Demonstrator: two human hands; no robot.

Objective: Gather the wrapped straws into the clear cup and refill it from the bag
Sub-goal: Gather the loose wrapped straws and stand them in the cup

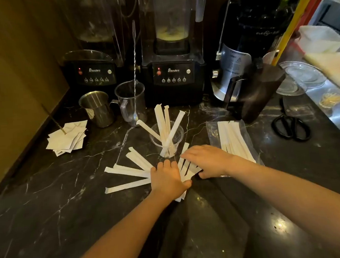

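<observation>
Beside the clear cup [166,138], both hands' fingers [189,154] lie flat, spread on wrapped straws [127,171].

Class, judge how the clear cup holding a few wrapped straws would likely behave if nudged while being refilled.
The clear cup looks thin and light, so it would probably slide on the glossy counter. Its wrapped straws lean far above the rim, so it may tip easily.
</observation>
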